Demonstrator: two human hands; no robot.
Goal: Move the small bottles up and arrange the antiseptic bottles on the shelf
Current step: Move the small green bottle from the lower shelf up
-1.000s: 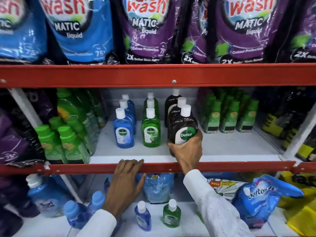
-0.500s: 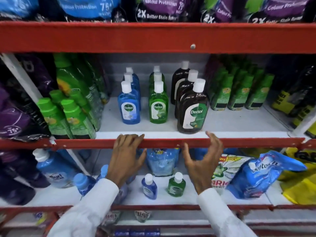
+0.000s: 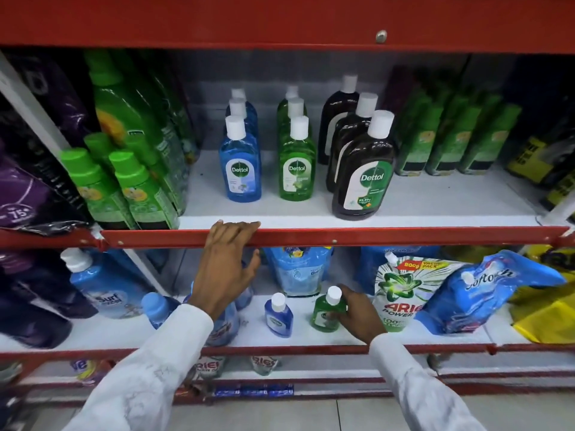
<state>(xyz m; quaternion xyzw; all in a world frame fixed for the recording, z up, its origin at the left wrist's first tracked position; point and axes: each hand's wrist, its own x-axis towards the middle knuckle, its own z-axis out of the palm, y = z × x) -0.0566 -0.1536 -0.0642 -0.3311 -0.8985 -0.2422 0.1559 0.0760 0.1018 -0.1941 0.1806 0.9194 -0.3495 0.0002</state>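
Note:
On the middle shelf [image 3: 435, 200] stand three rows of Dettol bottles: blue [image 3: 240, 163], green [image 3: 296, 164] and dark brown [image 3: 364, 178], all with white caps. On the lower shelf [image 3: 311, 335] stand a small blue bottle [image 3: 278, 315] and a small green bottle [image 3: 326, 309]. My right hand [image 3: 357, 315] wraps around the small green bottle from its right side. My left hand [image 3: 227, 259] rests with its fingers over the red front rail [image 3: 404, 236] of the middle shelf, holding no bottle.
Green-capped bottles [image 3: 124, 188] crowd the middle shelf's left, green bottles [image 3: 451, 141] its right. Below lie an Ariel pouch [image 3: 396, 293], a blue Softouch pouch [image 3: 485, 293], a Surf bottle [image 3: 102, 287] and a yellow bag [image 3: 547, 312].
My right hand let go of the front brown bottle, dropped past the red rail to the lower shelf and closed on the small green bottle. My view tilted downward.

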